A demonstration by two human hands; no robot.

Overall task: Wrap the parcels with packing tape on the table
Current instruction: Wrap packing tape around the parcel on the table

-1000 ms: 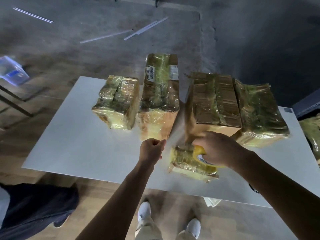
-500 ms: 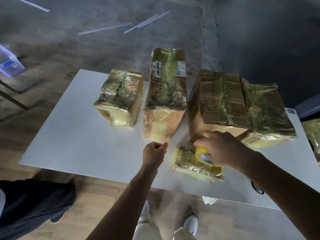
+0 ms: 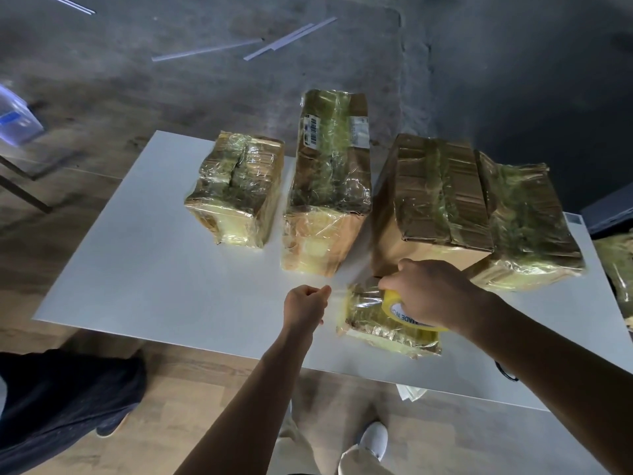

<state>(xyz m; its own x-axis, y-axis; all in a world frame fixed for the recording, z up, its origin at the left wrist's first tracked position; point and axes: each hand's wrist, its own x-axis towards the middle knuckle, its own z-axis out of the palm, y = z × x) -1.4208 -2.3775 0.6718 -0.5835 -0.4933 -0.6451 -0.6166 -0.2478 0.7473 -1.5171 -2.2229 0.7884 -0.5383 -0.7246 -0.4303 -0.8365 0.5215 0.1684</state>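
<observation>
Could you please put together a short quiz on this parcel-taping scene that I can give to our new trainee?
1. How many parcels stand in the far row on the table?
2. What does the right hand grip? A scissors; B yellow tape roll; C marker pen.
3. True or false: the left hand lies flat on the small near parcel.
Key: 1 four; 2 B; 3 false, it is curled beside it, apparently pinching the tape end.

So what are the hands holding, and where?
The right hand grips the yellow roll of packing tape by its rim; the left hand seems to pinch the clear tape end pulled from it.
</observation>
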